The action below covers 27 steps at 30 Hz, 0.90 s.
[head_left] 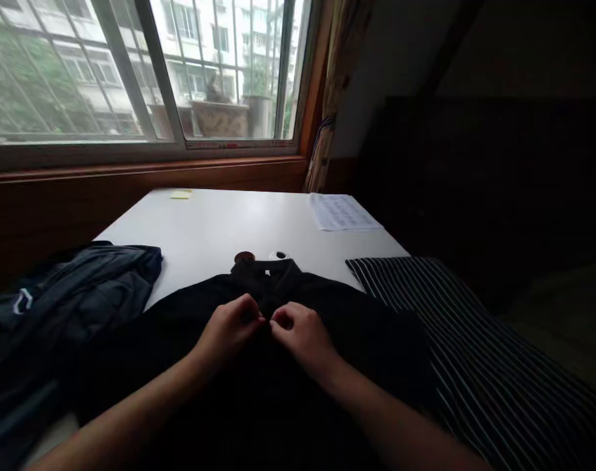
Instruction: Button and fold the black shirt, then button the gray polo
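Observation:
A black collared shirt (199,301) lies spread on the white table, its collar pointing toward the window. Just below the collar, my left hand (231,324) pinches the shirt's front with thumb and fingertips. My right hand (300,330) pinches the same front edge from the other side, its thumb and forefinger forming a small ring. The fingertips of both hands nearly meet at the shirt's middle line. Whether a button sits between them is too dark to make out.
Dark blue clothing (106,275) lies at the left, a striped black cloth (405,281) at the right. Beyond the collar are a brown round object (244,256) and a white roll (279,256). Printed sheets (344,212) and yellow notes (180,194) rest on the table (239,216).

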Motion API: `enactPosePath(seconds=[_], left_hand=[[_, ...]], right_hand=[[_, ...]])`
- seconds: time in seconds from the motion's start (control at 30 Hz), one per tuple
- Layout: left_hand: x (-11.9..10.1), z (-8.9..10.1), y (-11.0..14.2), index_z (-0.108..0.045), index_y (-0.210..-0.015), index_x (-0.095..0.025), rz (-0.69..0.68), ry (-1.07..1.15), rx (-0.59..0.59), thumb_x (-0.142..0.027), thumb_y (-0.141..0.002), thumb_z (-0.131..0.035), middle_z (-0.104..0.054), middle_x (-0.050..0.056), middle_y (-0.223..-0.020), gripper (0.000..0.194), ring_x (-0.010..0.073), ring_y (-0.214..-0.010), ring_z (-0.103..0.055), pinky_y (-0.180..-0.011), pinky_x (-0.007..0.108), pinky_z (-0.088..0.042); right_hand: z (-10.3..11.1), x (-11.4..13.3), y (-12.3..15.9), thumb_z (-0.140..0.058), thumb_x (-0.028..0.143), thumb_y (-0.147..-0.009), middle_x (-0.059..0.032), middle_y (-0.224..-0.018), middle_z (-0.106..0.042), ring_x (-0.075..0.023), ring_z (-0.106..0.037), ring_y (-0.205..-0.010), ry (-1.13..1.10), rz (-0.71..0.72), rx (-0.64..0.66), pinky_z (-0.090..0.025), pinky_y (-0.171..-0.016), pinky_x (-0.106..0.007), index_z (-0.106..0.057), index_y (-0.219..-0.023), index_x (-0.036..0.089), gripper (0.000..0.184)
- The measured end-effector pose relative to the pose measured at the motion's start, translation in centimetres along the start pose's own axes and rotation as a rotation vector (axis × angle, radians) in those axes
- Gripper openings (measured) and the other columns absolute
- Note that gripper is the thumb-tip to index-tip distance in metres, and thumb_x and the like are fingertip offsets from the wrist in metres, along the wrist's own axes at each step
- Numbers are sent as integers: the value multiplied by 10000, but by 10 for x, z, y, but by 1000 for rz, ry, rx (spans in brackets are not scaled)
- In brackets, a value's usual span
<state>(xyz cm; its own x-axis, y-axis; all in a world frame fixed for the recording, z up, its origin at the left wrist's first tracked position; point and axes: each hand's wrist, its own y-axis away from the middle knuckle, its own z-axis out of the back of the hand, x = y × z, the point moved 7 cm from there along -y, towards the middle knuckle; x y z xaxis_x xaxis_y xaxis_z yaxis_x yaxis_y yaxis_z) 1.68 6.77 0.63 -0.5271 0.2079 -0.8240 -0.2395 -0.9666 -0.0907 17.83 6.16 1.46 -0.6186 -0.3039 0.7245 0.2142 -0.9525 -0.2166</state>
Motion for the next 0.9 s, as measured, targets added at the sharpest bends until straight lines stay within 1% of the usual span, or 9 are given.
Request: enactPosePath(seconds=[0.23,0.4,0.53,0.67,0.9], left_hand=[[-3,0,-1,-602,-803,-209,-18,20,6,-275,-830,-673,-720,2,-815,100,172,-737,-650,-651,247,-445],[-1,-1,-3,-612,-815,-211,-30,-6,7,-254,-826,-680,-716,-7,-809,82,160,-715,-641,-642,242,-437],[2,-3,-3,-615,-818,-211,-30,2,-12,-258,-822,-677,-710,-3,-799,78,168,-723,-646,-646,248,-438],[3,-4,-3,-608,-805,-210,-30,15,-25,-268,-820,-671,-709,5,-804,87,179,-735,-656,-649,255,-439],[3,-4,-3,-601,-801,-211,-44,26,-30,-267,-824,-667,-699,-4,-781,89,171,-717,-646,-641,250,-441]], right_hand=[[1,-1,3,-692,146,-802,13,-747,-672,-145,-626,-717,10,-5,-3,-420,-675,-260,-704,-748,209,83],[0,-2,1,-691,157,-807,6,-756,-671,-153,-624,-720,46,-7,12,-422,-672,-263,-699,-752,209,76],[-1,-1,0,-696,150,-803,6,-766,-668,-155,-624,-743,63,10,10,-427,-697,-263,-687,-758,208,73],[-2,-2,-1,-704,148,-805,4,-779,-673,-154,-626,-748,52,-3,28,-432,-701,-258,-692,-771,204,67],[-3,-3,-1,-700,153,-826,5,-787,-672,-154,-629,-760,33,7,50,-436,-709,-262,-698,-788,199,60]])
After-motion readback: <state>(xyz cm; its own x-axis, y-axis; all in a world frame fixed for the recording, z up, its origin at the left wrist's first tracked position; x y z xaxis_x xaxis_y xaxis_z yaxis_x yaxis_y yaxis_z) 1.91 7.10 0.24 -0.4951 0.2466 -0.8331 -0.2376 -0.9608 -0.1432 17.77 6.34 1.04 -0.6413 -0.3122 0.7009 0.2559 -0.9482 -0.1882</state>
